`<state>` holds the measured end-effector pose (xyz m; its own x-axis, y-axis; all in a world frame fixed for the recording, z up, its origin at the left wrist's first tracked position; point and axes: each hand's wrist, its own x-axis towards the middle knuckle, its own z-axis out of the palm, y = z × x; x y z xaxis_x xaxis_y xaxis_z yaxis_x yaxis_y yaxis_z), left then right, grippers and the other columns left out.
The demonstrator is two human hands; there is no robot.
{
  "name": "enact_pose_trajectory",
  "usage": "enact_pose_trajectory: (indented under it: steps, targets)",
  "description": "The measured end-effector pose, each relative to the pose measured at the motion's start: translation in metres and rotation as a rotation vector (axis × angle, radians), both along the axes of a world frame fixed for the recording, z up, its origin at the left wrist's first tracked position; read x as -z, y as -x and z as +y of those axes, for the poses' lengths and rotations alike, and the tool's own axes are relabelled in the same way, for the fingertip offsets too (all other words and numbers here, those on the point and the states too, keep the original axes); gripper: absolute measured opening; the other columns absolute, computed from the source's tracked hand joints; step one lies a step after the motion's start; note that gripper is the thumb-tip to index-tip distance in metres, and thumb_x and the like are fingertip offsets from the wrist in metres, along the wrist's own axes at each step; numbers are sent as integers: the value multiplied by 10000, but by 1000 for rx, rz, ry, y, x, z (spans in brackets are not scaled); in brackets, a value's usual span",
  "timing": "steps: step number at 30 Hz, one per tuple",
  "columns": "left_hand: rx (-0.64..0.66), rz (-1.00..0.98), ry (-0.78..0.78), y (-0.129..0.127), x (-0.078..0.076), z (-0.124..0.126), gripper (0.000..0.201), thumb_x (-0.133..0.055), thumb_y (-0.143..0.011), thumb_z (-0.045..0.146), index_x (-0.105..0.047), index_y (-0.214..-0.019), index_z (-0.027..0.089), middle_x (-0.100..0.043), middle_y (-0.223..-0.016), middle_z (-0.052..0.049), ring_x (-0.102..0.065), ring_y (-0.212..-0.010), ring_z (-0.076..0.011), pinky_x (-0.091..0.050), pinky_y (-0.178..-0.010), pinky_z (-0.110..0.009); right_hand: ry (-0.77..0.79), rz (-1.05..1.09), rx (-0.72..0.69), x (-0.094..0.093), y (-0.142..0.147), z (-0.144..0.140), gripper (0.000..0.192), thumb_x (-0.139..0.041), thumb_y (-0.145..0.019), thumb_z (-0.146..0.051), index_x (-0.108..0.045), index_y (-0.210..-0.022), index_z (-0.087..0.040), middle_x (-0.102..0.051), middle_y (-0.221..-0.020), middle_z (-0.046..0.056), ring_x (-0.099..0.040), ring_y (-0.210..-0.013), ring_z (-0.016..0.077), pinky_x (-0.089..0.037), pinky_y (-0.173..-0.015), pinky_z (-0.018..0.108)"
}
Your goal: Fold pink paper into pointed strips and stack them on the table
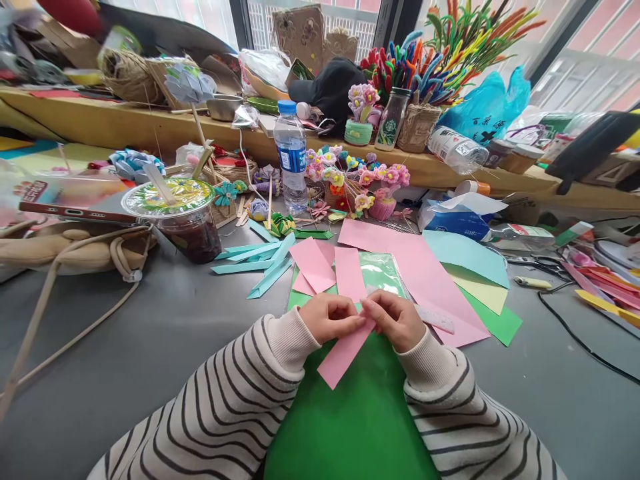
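— What's nearest the camera?

— Two striped sleeves, and between them a green sheet (360,413) lying flat on the grey table (125,360). Over that sheet the left hand (331,317) and the right hand (395,319) meet, fingers curled shut, both pinching the upper end of one pink paper strip (344,352). The strip slants down to the left from the fingertips, its lower end over the green sheet.

— And just past the hands?

— More pink strips (325,267) side by side, a clear packet of green paper (383,273), and a large pink sheet (430,280) with a ruler (435,319) on it, just beside the right hand. To the right lie light blue, pale yellow and green sheets, overlapping. To the left — a loose bunch of folded teal strips (260,263).

— Farther out?

— A lidded plastic cup of dark drink (185,217) at the left, next to a beige bag with long straps (65,250). A water bottle (291,157) stands upright near the middle, paper flowers (360,180) clustered at its right. Behind runs a wooden shelf (150,127) crowded with craft things, and bright pipe cleaners (450,40) fan out by the window.
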<state>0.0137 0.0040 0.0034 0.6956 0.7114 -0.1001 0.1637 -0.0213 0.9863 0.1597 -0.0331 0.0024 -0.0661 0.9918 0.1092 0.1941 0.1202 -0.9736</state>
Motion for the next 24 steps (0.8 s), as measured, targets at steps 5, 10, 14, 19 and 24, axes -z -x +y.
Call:
enact_pose_trajectory:
  steps: [5,10,14,19,24]
  targets:
    - [14,10,-43,-2,-1,-2,253,-495,-685,328,-431,-536,134,-342,-464,55,-304,-433,-49,-224,-397,-183,-35,-81,-10,0,-2,1,228,-489,-728,-330,-459,-569,-169,-405,-449,-52,-373,-385,58,-305,-372,197]
    - [64,-16,-2,0,-4,-2,250,-475,-697,339,-440,-560,133,-410,-481,38,-370,-441,-55,-283,-413,-178,-50,-180,-75,3,-4,1,249,-448,-751,-336,-457,-563,-174,-420,-463,-39,-386,-407,69,-316,-381,200]
    - [64,-25,-17,3,-6,0,256,-498,-661,328,-407,-512,141,-387,-424,53,-336,-392,-41,-249,-373,-164,10,-160,-146,4,-5,0,278,-406,-771,-369,-477,-586,-174,-425,-430,-44,-412,-367,75,-323,-360,200]
    - [54,-43,-49,3,-4,-3,248,-488,-639,315,-380,-489,150,-337,-407,63,-276,-374,-35,-194,-358,-168,-102,-302,-155,2,-3,-2,274,-381,-795,-307,-477,-575,-175,-452,-416,-35,-417,-381,78,-337,-390,204]
    - [5,92,-280,-2,-4,0,202,-436,-668,260,-411,-499,152,-352,-433,53,-310,-398,-52,-240,-390,-177,-313,-430,25,2,-7,1,226,-419,-782,-269,-531,-609,-177,-504,-512,-2,-456,-462,102,-384,-436,222]
